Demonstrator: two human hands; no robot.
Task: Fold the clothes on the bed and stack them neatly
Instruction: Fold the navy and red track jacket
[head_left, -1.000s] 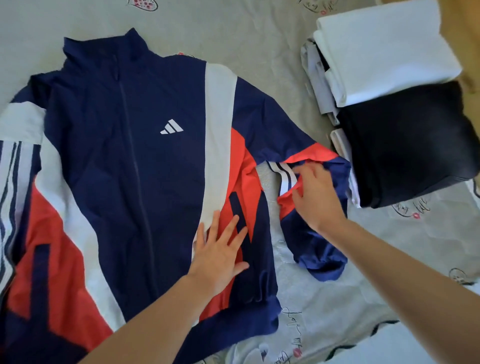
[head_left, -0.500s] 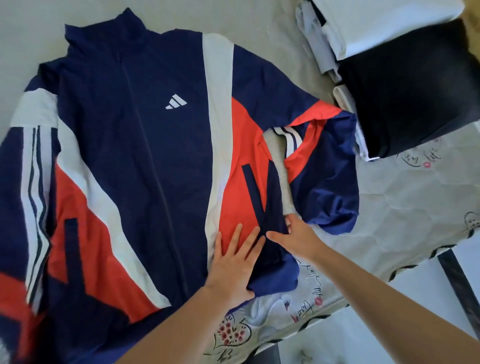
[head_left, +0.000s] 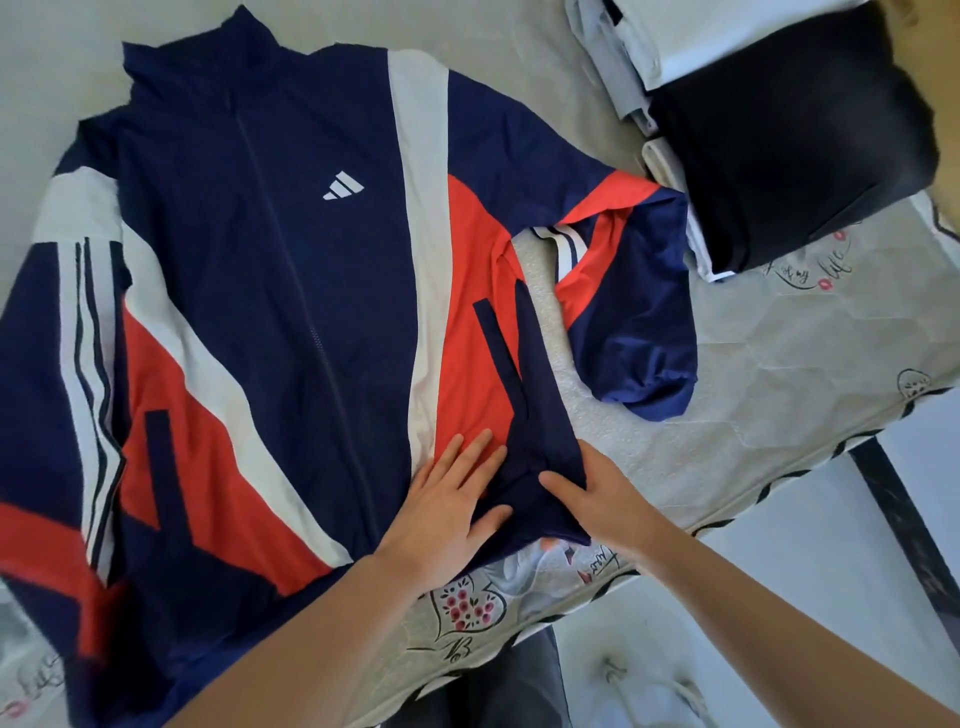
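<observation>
Jacket (head_left: 291, 291) lies front-up, zipped, spread on the bed (head_left: 779, 364). Your left hand (head_left: 441, 514) presses flat on its hem, fingers straight — your right hand (head_left: 597, 493) pinches the hem's navy corner. Folded stack (head_left: 779, 130) sits beyond the sleeve.

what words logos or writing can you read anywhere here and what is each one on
"life": script print on the bed sheet, beside the folded black garment; the words before it are too blurred to read.
Three-stripe logo, no letters: chest of the jacket.
Script by the flower heart print near the bed edge: starts like "Be", the rest unreadable.
Script beside the right hand: too small to read.
</observation>
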